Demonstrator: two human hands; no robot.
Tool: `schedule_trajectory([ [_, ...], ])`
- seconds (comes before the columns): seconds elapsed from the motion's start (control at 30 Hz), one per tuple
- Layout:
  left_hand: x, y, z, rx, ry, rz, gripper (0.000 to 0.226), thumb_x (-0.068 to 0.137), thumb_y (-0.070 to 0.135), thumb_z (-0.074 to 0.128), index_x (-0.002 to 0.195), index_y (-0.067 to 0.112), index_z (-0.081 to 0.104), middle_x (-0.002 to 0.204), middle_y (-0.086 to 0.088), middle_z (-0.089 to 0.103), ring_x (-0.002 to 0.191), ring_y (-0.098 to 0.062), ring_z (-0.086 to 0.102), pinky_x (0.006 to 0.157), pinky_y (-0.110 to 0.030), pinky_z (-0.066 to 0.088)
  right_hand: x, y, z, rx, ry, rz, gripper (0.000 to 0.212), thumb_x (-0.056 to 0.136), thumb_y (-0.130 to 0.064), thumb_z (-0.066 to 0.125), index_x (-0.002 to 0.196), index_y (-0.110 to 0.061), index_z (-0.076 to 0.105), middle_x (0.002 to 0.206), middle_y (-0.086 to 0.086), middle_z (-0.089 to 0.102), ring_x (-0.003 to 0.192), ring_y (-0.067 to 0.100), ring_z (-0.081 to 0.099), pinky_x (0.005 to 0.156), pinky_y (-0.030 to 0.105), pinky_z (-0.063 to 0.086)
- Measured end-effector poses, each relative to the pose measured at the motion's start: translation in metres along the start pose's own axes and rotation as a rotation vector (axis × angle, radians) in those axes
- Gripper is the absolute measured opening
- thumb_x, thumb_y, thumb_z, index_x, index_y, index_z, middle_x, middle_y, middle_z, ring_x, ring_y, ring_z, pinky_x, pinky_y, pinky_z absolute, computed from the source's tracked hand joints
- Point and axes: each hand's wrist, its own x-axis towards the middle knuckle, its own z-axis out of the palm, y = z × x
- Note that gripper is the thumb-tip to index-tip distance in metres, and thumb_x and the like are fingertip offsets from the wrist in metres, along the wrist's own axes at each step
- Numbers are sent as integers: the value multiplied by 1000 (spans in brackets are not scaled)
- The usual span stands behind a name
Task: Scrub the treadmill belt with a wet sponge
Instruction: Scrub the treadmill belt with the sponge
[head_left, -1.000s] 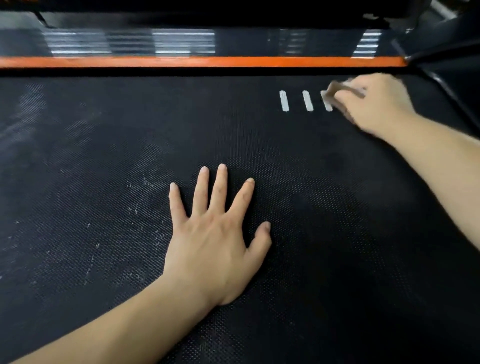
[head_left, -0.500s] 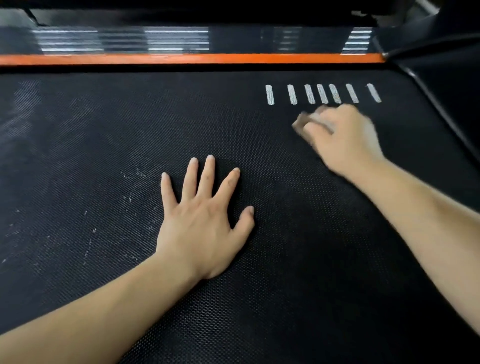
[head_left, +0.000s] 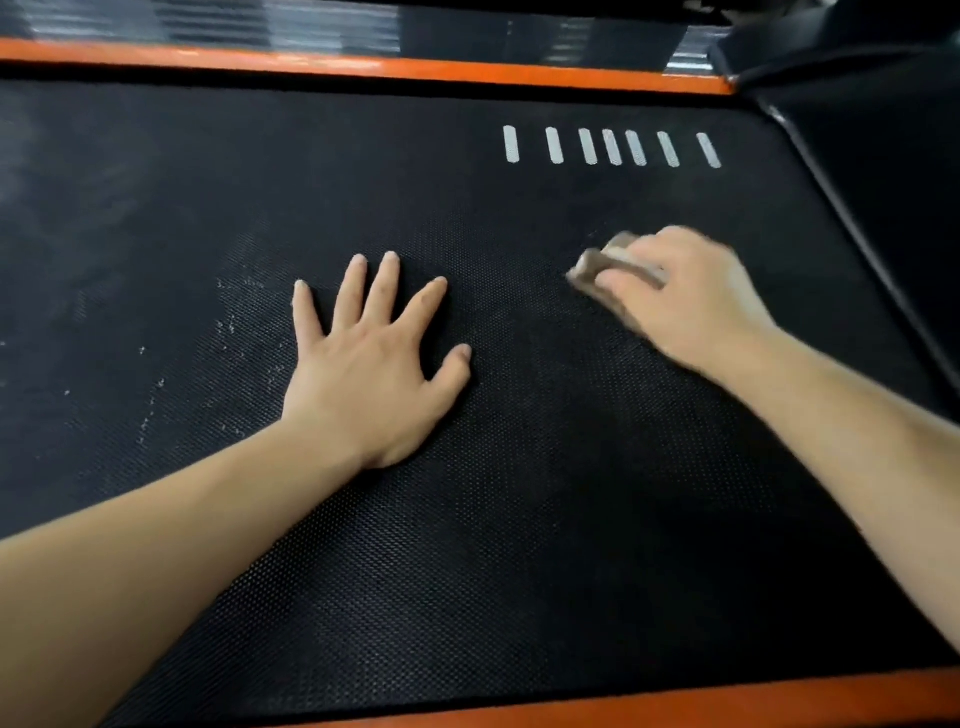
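The black textured treadmill belt (head_left: 519, 519) fills the view. My right hand (head_left: 691, 301) grips a brownish sponge (head_left: 597, 265) and holds it down on the belt at centre right, below a row of white stripes (head_left: 613, 147). The sponge is blurred and mostly covered by my fingers. My left hand (head_left: 371, 358) lies flat on the belt at the centre, fingers spread, holding nothing. Pale scuffs and specks (head_left: 228, 327) mark the belt just left of my left hand.
An orange side rail (head_left: 363, 65) runs along the far edge, with a glossy dark strip behind it. A second orange rail (head_left: 727, 699) borders the near edge. A black frame part (head_left: 857, 156) slants down the right side.
My right hand has dragged the sponge from the white stripes at the far right toward me and to the left. The stripes are now uncovered. My left hand stays flat in place.
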Motion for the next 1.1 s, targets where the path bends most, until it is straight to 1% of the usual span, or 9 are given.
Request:
schedule_trajectory([
  [0.1,1,-1,1,4,-4,4,78,90,75,10,160,41,13,172,-3,3,158,-24,-7,123,-63,-6,22,24,-6,12,149,295,29,91,-44,56,80,-19,66,84,5,66,86,31,63,74,39,50],
  [0.2,0,-2,2,10,11,9,78,90,75,10,160,41,15,172,-4,4,158,-26,-6,123,-64,-5,-14,-11,7,5,93,146,39,90,-50,48,104,-21,71,89,6,59,86,30,59,74,38,48],
  [0.3,0,-2,2,7,0,11,79,89,75,9,160,42,14,172,-5,3,158,-26,-6,122,-65,-6,-55,-20,-5,94,-68,-55,27,94,-47,53,104,-30,73,85,-1,56,81,21,57,72,36,47],
  [0.47,-1,-2,1,14,0,7,80,89,76,10,160,41,16,172,-5,4,158,-27,-5,122,-65,-6,-39,15,-10,5,122,296,28,94,-46,55,90,-22,69,86,1,56,89,30,60,74,36,44],
  [0.63,0,-2,2,7,3,9,78,90,75,13,160,40,17,172,-6,4,158,-27,-5,122,-65,-6,-103,-27,-8,125,-31,-73,37,94,-47,50,97,-19,73,77,-6,48,74,18,51,67,34,43],
  [0.7,-1,-2,2,11,3,9,79,90,75,13,160,40,17,172,-7,4,158,-27,-5,122,-65,-6,-87,-5,-14,47,22,-6,38,95,-47,50,92,-18,74,77,-4,51,77,22,56,71,36,46],
  [0.8,0,-2,2,13,2,9,78,90,75,14,160,40,18,172,-7,5,158,-28,-5,122,-66,-6,-71,17,-15,11,128,271,35,96,-42,54,78,-14,65,80,4,55,83,30,59,71,38,46],
  [1.0,-1,-1,2,9,16,1,72,95,72,21,160,39,18,172,-6,5,158,-27,-5,122,-65,-7,-138,-37,-17,146,-4,-72,30,93,-44,54,90,-18,68,77,-7,44,72,25,52,66,36,43],
  [1.1,-1,0,2,12,13,-2,72,96,71,21,160,40,18,172,-5,5,158,-26,-5,122,-65,-7,-119,-5,-22,22,91,53,35,93,-46,52,87,-16,69,76,-4,47,76,34,59,68,41,50],
])
